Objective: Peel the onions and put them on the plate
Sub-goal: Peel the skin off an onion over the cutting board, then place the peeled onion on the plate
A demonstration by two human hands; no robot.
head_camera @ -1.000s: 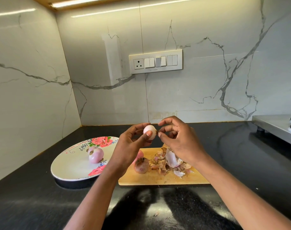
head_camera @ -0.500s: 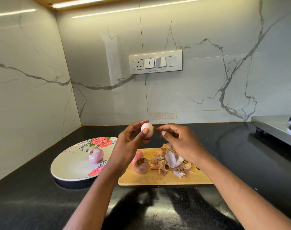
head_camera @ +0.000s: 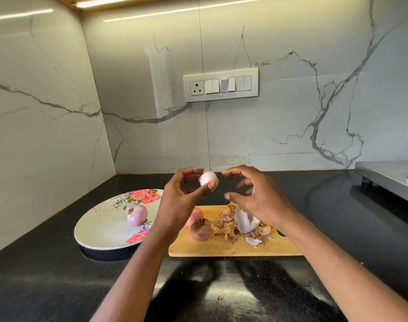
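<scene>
The peeled onion (head_camera: 208,178) is held up in the air above the board's far edge, pinched between thumb and fingertips of the left hand (head_camera: 182,201). The right hand (head_camera: 256,196) hovers just beside it, fingers loosely spread and holding nothing, apart from the onion. The onion looks pale and clean, so the peeling step seems finished or nearly so. The next move likely calls for carrying it left and setting it down on the plate (head_camera: 100,231) without rolling it off the tilted rim.

On the plate, near the surface's left side, lie two peeled onions (head_camera: 137,214), touching, one partly hidden behind the other. On the board (head_camera: 235,248) at the middle sit two unpeeled onions (head_camera: 200,231), one largely behind the left wrist, and one heap of skins (head_camera: 241,226) just to their right.
</scene>
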